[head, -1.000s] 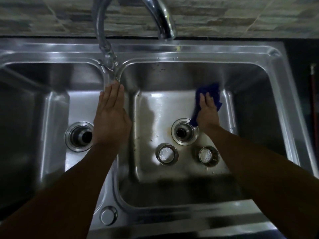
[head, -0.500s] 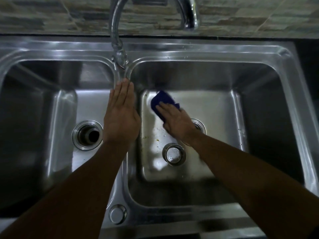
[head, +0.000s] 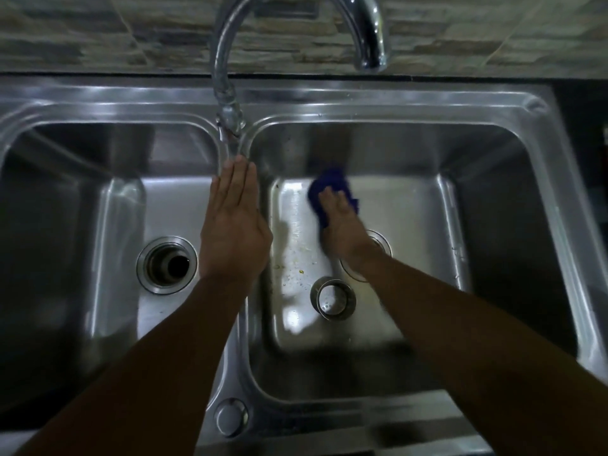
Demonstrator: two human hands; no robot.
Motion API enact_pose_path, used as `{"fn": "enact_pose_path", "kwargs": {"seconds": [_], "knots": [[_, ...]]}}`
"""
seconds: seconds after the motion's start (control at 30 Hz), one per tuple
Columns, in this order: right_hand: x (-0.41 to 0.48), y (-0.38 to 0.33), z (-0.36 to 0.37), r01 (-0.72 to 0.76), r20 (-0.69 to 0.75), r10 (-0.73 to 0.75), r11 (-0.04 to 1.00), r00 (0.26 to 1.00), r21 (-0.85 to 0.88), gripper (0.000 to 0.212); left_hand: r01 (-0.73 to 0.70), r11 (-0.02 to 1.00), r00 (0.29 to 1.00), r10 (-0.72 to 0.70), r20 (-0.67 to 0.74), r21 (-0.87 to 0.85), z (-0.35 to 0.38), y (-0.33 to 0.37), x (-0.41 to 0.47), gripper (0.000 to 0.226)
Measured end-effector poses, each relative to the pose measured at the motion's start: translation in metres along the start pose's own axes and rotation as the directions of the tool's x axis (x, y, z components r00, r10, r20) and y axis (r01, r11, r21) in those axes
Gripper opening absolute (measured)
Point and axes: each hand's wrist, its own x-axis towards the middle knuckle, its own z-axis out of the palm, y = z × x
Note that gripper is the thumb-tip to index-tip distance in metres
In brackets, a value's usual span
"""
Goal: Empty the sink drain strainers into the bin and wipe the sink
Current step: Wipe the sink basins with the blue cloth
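A steel double sink (head: 394,103) fills the view. My left hand (head: 233,225) lies flat, fingers together, on the divider between the two basins. My right hand (head: 342,225) presses a blue cloth (head: 329,189) onto the floor of the right basin, near its back left. One metal strainer (head: 333,297) stands loose on that basin's floor, in front of the drain (head: 381,245), which my wrist partly hides. My right arm covers the spot to the strainer's right. The left basin's drain (head: 167,264) is open with no strainer in it.
A curved chrome tap (head: 368,34) arches over the divider from the back rim. Small food specks (head: 296,268) and water drops lie on the right basin's floor. A round cap (head: 230,416) sits on the front rim. Stone-patterned wall tiles (head: 98,34) run behind.
My right hand swept the blue cloth from the basin's back right to its left, then slightly right and back. The second strainer is now behind my right arm. My left hand stayed put.
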Motion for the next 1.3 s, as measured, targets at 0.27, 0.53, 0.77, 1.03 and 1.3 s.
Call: {"fn": "enact_pose_path", "kwargs": {"seconds": [0.27,0.53,0.77,1.03,1.3], "knots": [[-0.014,-0.049,0.004,0.153,-0.126,-0.152,0.988,0.980,-0.002,0.051,0.068,0.994,0.998,-0.069,-0.011,-0.091,-0.007,0.004,-0.001,0.069],[-0.007,-0.103,-0.111,0.365,-0.815,-0.034,0.905,0.578,0.221,0.057,0.077,0.991,0.997,-0.076,0.009,-0.108,-0.006,0.002,0.001,0.060],[0.070,-0.090,-0.128,0.225,-0.358,-0.376,0.890,0.855,-0.397,0.063,0.057,0.989,0.998,-0.060,-0.021,-0.140,-0.004,-0.001,0.002,0.058],[0.021,0.088,-0.171,0.135,-0.529,-0.292,0.939,0.797,-0.315,0.060,0.028,0.995,0.999,-0.031,-0.034,-0.098,-0.005,0.001,0.001,0.062],[0.021,0.042,-0.151,-0.223,-0.669,0.274,0.961,0.691,0.163,0.066,0.016,1.000,0.999,-0.016,-0.037,-0.002,0.000,0.000,0.003,0.061]]}}
